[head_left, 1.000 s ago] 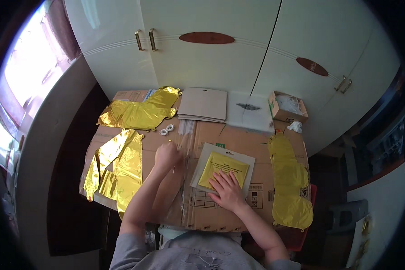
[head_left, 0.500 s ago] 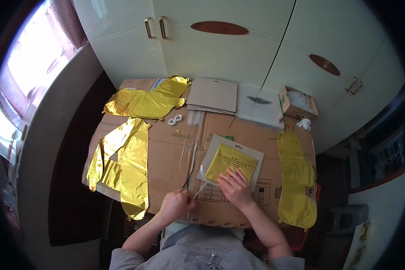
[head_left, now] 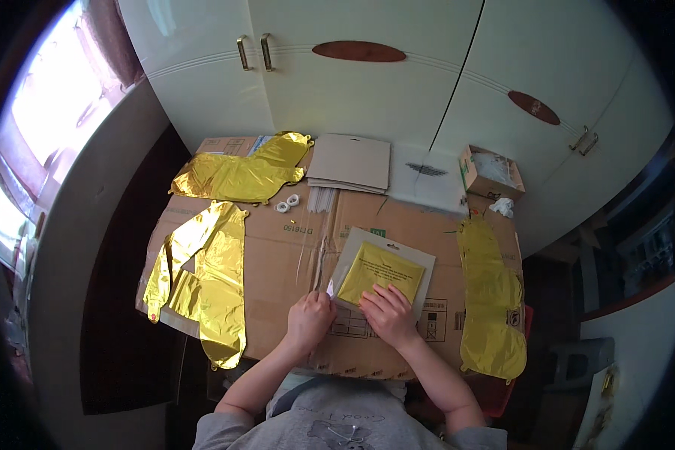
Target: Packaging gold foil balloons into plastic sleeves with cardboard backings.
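We rest our right hand, fingers extended, on the folded yellow packet, presumably steadying it atop its grey card, while our left hand, apart, curls closed (apparently around a clear strip).

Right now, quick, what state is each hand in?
Left hand: closed, apparently on a thin whitish strip.
Right hand: open, fingers resting on the folded yellow packet.
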{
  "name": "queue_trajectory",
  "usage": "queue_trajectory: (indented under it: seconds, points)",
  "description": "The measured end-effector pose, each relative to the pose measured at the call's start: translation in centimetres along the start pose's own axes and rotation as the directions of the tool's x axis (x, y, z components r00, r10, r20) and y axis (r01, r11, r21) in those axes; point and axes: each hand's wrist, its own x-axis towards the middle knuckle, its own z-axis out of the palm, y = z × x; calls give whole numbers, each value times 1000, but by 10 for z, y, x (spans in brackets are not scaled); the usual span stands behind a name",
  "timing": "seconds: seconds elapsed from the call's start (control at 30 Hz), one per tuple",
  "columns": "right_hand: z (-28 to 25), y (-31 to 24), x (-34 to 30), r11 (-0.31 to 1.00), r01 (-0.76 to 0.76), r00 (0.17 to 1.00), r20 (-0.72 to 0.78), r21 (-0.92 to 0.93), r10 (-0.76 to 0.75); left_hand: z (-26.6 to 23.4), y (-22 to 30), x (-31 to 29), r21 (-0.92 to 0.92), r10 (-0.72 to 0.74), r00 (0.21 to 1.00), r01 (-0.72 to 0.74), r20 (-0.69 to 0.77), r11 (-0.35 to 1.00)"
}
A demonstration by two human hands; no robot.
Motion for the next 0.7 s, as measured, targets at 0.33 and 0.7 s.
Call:
queue_trajectory:
  seconds: [0.33,0.7]
  points:
    - [-16,5,5,997,72,991,115,-7,-71,-15,-17,0,-135,254,964,-263,-75,955]
    - [-28,-48,2,972,-112,948,316,206,42,-22,-16,-22,-214,320,944,-296,82,931]
